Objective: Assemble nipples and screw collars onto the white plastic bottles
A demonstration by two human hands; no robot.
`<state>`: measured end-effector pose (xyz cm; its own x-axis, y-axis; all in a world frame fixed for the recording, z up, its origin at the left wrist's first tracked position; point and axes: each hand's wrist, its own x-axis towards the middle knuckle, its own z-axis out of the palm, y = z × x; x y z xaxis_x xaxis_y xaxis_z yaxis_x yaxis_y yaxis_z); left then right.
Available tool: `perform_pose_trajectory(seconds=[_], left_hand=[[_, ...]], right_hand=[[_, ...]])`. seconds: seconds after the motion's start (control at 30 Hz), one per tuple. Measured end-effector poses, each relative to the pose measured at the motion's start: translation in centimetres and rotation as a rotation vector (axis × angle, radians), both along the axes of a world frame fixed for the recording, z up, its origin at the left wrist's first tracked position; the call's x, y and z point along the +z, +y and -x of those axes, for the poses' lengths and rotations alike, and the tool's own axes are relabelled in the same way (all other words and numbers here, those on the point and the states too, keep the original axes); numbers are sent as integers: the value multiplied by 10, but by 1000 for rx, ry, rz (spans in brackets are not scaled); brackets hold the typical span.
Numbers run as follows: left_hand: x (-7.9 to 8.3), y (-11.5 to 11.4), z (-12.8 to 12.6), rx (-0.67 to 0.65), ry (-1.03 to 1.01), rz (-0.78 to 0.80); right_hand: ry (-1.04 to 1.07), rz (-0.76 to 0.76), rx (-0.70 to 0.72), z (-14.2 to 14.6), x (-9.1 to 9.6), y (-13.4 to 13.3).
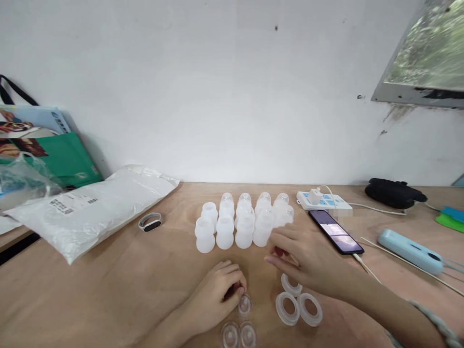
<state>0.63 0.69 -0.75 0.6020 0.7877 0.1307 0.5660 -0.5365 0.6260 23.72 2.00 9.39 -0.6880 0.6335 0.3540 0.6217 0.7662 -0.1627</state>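
Observation:
Several white translucent silicone bottle-shaped pieces (243, 220) stand in rows on the wooden table (108, 285). My left hand (217, 295) rests curled on the table, fingers closed over a small clear dome piece (244, 304); two more clear domes (239, 334) lie just below it. My right hand (308, 263) hovers with fingers extended beside the rightmost standing pieces, holding nothing I can see. Three white silicone rings (297, 304) lie under and in front of that hand.
A white plastic bag (94, 208) and a wristband (150, 222) lie at left, with a green bag (65, 159) behind. At right are a phone (335, 231), a power strip (322, 199), a black pouch (393, 192) and a light blue tool (409, 250).

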Motion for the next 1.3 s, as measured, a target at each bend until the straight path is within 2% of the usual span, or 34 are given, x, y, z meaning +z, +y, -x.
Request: perform_pose_trajectory(seconds=[0.07, 0.13, 0.2, 0.27, 0.4, 0.53, 0.63, 0.73, 0.87, 0.9, 0.93, 1.0, 1.1, 1.13, 1.2, 1.3], left_hand=[[0, 0, 0, -2, -9, -3], [-1, 0, 0, -3, -14, -6], [-2, 0, 1, -4, -19, -10], [-3, 0, 1, -3, -23, -14], [-4, 0, 2, 6, -30, -15], [-4, 0, 1, 12, -31, -22], [-4, 0, 1, 11, -33, -19], [-3, 0, 1, 13, -39, -11], [-3, 0, 2, 14, -47, 4], [-3, -1, 2, 16, -47, 7], [-3, -1, 3, 22, -54, 18], [-6, -3, 4, 49, -111, 56], [-13, -6, 7, 129, -304, 95], [-16, -7, 7, 152, -374, 89], [-23, -7, 7, 168, -467, 50], [-32, -8, 8, 146, -450, -16]], right_hand=[[50, -62, 2, 16, 15, 12], [87, -111, -78, 31, 28, 29], [49, -97, -175, 46, 39, 49], [8, -65, -206, 60, 46, 70], [-144, 61, -181, 82, 44, 103], [-220, 150, -159, 91, 33, 115], [-156, 146, -185, 86, 38, 112], [1, 90, -233, 67, 57, 103], [314, -72, -298, 23, 78, 81], [503, -145, -284, 12, 77, 74], [648, -192, -274, 2, 73, 65], [795, -172, -278, -15, 53, 47], [900, -59, -252, -27, 4, 18], [883, 47, -249, -29, -14, 10], [922, 166, -317, -29, -49, -5], [867, 427, -316, -30, -87, -15]])
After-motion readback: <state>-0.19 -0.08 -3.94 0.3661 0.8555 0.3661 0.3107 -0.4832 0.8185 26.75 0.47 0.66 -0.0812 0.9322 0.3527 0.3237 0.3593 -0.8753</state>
